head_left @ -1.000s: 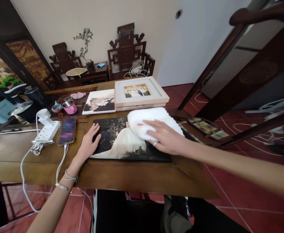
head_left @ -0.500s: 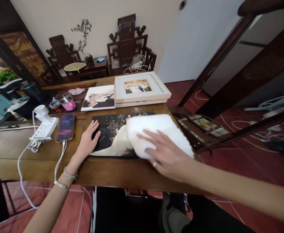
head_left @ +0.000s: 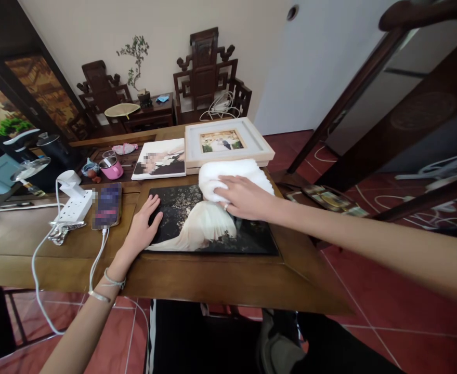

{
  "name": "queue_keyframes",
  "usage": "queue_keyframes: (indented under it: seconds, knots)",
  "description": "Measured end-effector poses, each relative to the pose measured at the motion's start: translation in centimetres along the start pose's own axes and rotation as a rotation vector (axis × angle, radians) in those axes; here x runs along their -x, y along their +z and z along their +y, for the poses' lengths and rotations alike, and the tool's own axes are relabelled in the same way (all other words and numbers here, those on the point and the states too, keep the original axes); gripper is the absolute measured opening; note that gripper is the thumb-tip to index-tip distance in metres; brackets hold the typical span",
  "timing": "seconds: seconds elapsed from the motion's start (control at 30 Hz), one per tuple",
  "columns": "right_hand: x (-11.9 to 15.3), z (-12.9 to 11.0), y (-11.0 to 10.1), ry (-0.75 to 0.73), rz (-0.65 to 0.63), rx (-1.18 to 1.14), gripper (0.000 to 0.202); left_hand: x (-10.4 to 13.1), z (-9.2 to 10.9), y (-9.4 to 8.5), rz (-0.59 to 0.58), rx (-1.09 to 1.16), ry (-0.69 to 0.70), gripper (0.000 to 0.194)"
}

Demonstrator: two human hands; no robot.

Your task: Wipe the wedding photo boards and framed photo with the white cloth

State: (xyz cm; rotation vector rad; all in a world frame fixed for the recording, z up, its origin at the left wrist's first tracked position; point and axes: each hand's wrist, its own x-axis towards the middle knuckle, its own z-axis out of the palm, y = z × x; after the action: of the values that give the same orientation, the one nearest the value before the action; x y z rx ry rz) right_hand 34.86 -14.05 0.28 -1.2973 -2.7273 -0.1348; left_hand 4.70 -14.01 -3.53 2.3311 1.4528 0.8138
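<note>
A dark photo panel (head_left: 189,228) showing a long pale gown lies flat on the wooden table (head_left: 212,275). My left hand (head_left: 144,221) rests on its left edge, fingers stretched out and holding nothing. My right hand (head_left: 242,197) grips a white fluffy cloth (head_left: 232,171), which lies against the panel's upper right part and covers it there. The cloth's far edge comes up close to the stacked frames. My right fingertips are bent into the cloth and partly hidden in its folds.
Behind the panel are a white-edged photo print (head_left: 160,158) and stacked pale wooden frames (head_left: 228,143). To the left lie a charging phone (head_left: 107,205), a white power strip (head_left: 78,208) with cables, and a pink cup (head_left: 111,166). The table's right edge is near my right forearm.
My right hand has moved the white cloth away from me and slightly left, uncovering the panel's lower right part. My left hand stays on the left edge.
</note>
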Motion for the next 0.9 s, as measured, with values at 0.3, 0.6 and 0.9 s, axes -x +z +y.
queue_keyframes:
  seconds: [0.3, 0.6, 0.9]
  knots:
    - [3.1, -6.0, 0.1, -0.085, 0.002, -0.091, 0.032, 0.0, 0.0, 0.2, -0.001, -0.008, 0.002, 0.046]
    - [4.5, -8.6, -1.3, -0.290, -0.105, -0.177, 0.031, 0.0, 0.0, 0.2, -0.011, -0.004, 0.010, 0.047]
    - [-2.0, -1.5, 0.4, -0.115, -0.072, -0.010, 0.035, 0.0, -0.2, 0.1, -0.008, 0.003, -0.005, 0.048]
